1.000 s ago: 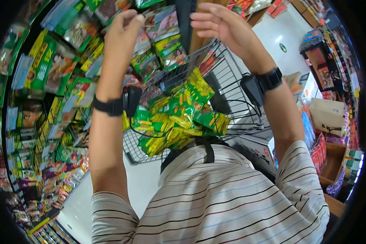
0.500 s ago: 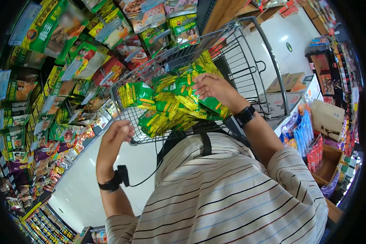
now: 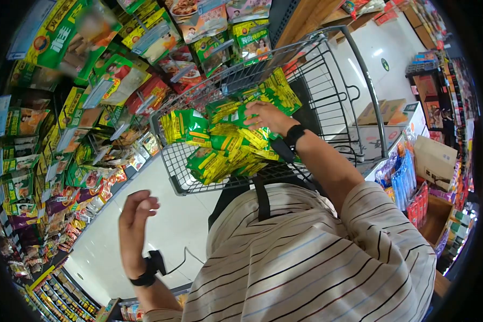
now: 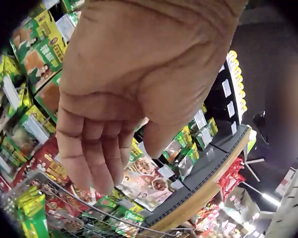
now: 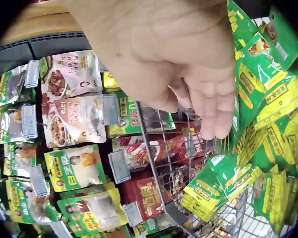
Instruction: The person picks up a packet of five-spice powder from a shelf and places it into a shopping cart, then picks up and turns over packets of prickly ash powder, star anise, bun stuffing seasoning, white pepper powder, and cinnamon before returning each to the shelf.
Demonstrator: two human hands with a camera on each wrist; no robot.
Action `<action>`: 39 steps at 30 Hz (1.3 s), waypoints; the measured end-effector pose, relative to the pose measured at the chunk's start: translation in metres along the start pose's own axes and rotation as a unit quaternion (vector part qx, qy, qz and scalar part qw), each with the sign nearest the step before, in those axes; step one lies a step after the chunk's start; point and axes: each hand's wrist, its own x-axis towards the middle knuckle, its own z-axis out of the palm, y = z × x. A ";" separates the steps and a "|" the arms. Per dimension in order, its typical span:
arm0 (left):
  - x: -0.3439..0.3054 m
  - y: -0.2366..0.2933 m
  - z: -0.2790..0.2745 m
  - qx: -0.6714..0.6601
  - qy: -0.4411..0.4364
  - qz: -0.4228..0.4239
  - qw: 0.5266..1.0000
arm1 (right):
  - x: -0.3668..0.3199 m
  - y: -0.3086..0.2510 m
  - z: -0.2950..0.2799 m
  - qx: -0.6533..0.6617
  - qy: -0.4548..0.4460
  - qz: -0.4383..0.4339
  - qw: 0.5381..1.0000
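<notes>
In the head view a pile of green-and-yellow snack packets (image 3: 228,145) lies inside a wire shopping cart (image 3: 198,188). My right hand (image 3: 268,117) is over the middle of the pile, its fingers loosely extended. From the right wrist, that hand's fingertips (image 5: 221,130) overlap the packets (image 5: 268,148), with nothing visible in its grip. Well to the left of the cart and lower, my left hand (image 3: 134,225) hangs over the floor with relaxed fingers. The left wrist view shows the bare palm of that hand (image 4: 134,74), holding nothing.
Shelves of hanging food packets (image 3: 118,80) line the left side, close against the cart. Cardboard boxes (image 3: 389,123) stand beyond the cart's handle (image 3: 367,91). Further right are a wooden crate (image 3: 437,217) and blue packets (image 3: 404,177). Pale floor (image 3: 145,247) shows between shelf and person.
Both hands were raised in front of the shelf and cart. My left hand has come down and away from the cart, while the right has lowered over the packets and shifted left.
</notes>
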 end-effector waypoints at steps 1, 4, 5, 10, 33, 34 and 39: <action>0.008 0.000 0.014 -0.023 -0.008 0.009 1.000 | 0.009 -0.004 -0.003 0.008 0.008 0.012 1.000; 0.025 0.010 0.050 -0.086 -0.011 0.030 0.996 | 0.038 -0.016 -0.008 0.010 0.056 0.046 0.997; 0.029 0.012 0.057 -0.114 -0.006 0.020 0.993 | 0.043 -0.019 -0.010 0.016 0.064 0.039 0.997; 0.048 0.012 0.084 -0.120 -0.006 0.012 0.993 | 0.085 -0.022 -0.021 0.061 0.115 0.080 0.988; 0.080 -0.007 0.122 -0.092 -0.108 -0.003 0.990 | 0.004 -0.065 -0.026 -0.163 0.085 -0.156 0.971; 0.086 -0.009 0.124 -0.087 -0.113 0.012 0.990 | -0.018 -0.077 -0.016 -0.202 0.080 -0.184 0.959; 0.108 -0.008 0.138 -0.077 -0.140 0.106 0.981 | -0.115 -0.129 0.035 -0.247 0.073 -0.345 0.903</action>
